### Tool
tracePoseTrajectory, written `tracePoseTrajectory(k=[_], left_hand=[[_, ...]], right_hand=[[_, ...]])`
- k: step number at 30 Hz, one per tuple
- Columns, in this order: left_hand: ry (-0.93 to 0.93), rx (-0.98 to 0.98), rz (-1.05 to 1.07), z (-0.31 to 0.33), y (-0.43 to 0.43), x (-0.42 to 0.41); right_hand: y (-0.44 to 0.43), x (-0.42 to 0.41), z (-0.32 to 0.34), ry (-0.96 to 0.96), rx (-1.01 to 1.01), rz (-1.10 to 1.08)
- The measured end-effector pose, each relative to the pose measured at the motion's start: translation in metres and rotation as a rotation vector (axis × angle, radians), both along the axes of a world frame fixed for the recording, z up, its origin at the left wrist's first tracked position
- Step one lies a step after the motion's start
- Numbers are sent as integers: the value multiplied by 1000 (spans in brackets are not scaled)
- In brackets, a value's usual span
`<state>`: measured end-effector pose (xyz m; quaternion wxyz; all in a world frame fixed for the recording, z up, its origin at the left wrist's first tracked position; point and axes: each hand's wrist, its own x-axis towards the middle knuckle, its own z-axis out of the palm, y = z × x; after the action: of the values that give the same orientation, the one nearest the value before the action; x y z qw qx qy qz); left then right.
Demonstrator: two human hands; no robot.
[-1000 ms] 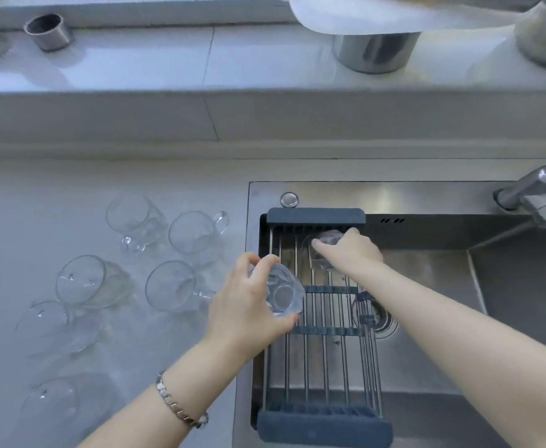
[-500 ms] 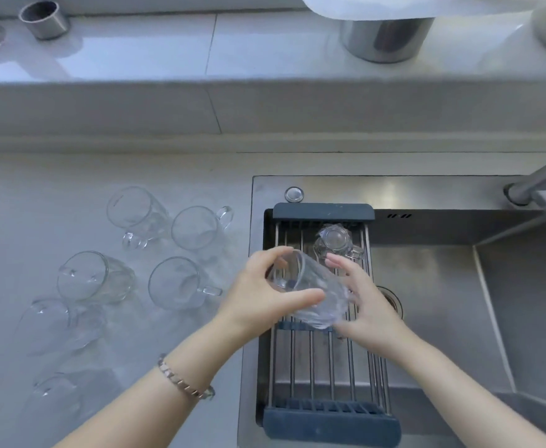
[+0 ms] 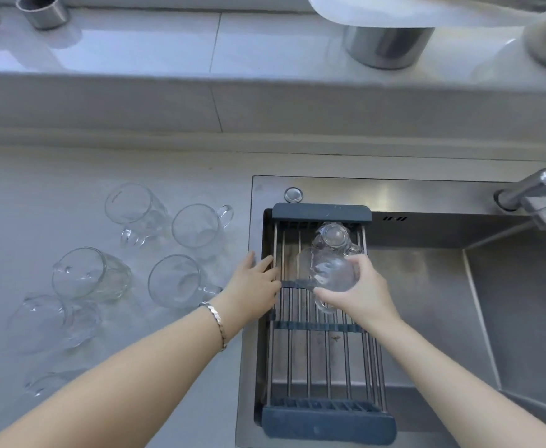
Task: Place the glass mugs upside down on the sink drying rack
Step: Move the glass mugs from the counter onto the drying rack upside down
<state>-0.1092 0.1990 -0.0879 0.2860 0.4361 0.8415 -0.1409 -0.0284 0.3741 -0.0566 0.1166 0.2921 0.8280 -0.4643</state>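
Right hand [image 3: 362, 286] grips a clear glass mug [image 3: 330, 273] over the grey barred sink rack [image 3: 317, 357]; left hand [image 3: 252, 282] empty, fingers spread. Next: lower it rim-down.

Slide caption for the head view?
Right hand holds a mug over the rack; left hand empty.

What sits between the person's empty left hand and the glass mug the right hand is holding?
In the head view, only bare rods of the drying rack lie between the left hand and the held mug; no other mug sits there.
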Motion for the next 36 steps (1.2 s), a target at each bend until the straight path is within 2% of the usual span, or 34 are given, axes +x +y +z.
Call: tracePoseTrajectory(k=[2,5,10,12,14,20,22,26,28,29,31,32,34,36], left_hand=[[38,-43,-71,-6,-6,0],[70,-25,-54,-7,-10,1],[71,-33,-37,-7,-12,3],[68,-38,-33,-6,-11,4],[55,-40,-20,-6,-11,5],[60,-88,-23,1,-8,7],[71,-49,-26,5,-10,9],[254,379,28,24,-29,10],[352,590,199,34,-48,6],[393,620,312,41,-58,5],[400,572,581,52,-76,3],[320,491,729,58,-84,2],[179,334,856,62,-99,2],[121,266,862,63,-107,2]], right_hand=[[-13,-18,-9,-26,82,59],[-30,-46,-19,-80,250,202],[-29,-87,-18,-154,640,635],[-29,-96,-21,-163,700,802],[-27,-99,-24,-165,717,860],[-20,-98,-29,-100,605,634],[-21,-94,-30,-72,571,568],[-23,-84,-33,-77,609,538],[-26,-83,-31,-105,631,531],[-29,-84,-30,-97,661,537],[-39,-90,-25,-5,686,553],[-47,-94,-21,67,633,560],[-70,-103,-16,159,368,568],[-96,-109,-14,125,110,577]])
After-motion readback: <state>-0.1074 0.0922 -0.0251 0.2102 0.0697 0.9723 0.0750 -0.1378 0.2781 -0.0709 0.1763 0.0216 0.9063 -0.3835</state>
